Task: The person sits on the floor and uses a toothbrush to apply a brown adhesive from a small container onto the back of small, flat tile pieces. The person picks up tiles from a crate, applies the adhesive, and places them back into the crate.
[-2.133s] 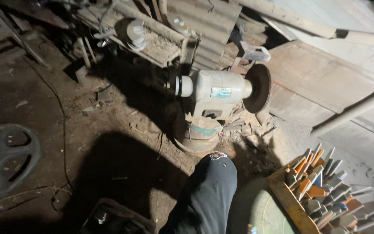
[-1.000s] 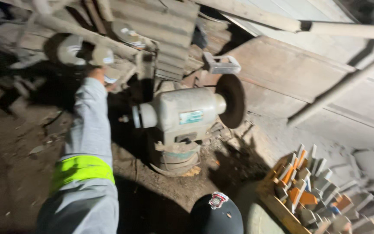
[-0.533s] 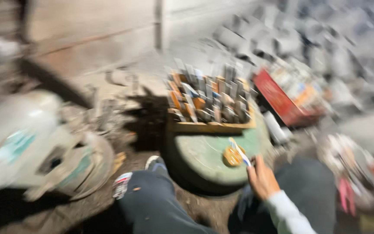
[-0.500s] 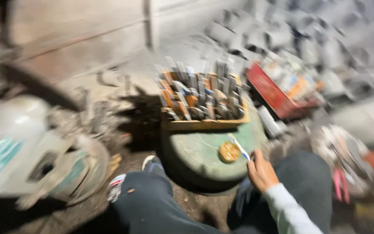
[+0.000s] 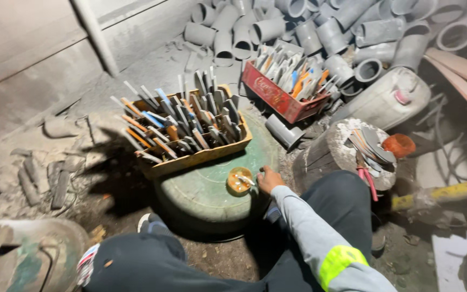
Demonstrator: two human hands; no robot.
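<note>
My right hand (image 5: 269,179) rests on the rim of a round green drum top (image 5: 201,196). Its fingers are closed on a thin pale stick (image 5: 247,180) whose other end lies in a small orange tin (image 5: 239,181). A grey sleeve with a yellow reflective band (image 5: 337,260) runs back toward me. Behind the tin, a yellow crate (image 5: 198,158) packed with upright blades and handled tools sits on the drum top. My left hand is out of view. My dark trouser legs (image 5: 152,265) frame the drum.
A red crate (image 5: 274,97) of more blades stands behind, in front of a heap of grey pipe pieces (image 5: 320,27). At right are a stump (image 5: 325,154) with blades on it, a white jerrycan (image 5: 385,103) and a yellow-handled tool (image 5: 444,194). A bench grinder (image 5: 22,259) sits lower left.
The view has swung right, from the bench grinder to the drum and crates. My left arm, earlier stretched toward the back, has left the view. My right hand stays at the orange tin.
</note>
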